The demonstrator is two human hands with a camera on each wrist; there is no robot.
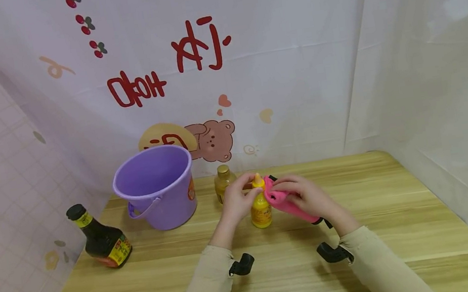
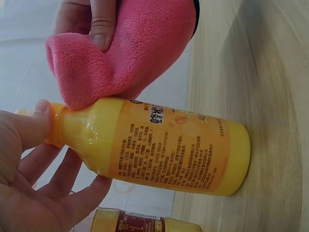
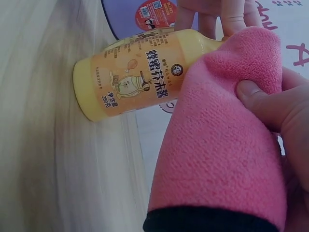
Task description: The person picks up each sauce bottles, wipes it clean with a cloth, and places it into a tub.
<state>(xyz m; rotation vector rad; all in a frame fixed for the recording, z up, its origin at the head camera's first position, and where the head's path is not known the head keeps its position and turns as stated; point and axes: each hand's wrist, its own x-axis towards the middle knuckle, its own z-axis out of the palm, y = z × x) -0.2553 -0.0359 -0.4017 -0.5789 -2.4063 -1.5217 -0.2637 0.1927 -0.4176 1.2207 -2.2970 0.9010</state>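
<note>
Bottle upright on the wooden table [image 1: 358, 198]: the yellow squeeze bottle [image 1: 261, 210] stands between your two hands with its long axis vertical and its cap up, just in front of the purple bucket [image 1: 156, 187]. Your left hand [image 1: 237, 200] is at its neck, fingers loosely curled about the top to steady it. Your right hand [image 1: 308, 198] comes in from the right, thumb and fingers pinching a pink cloth [image 1: 284, 201], which presses against the bottle's shoulder.
</note>
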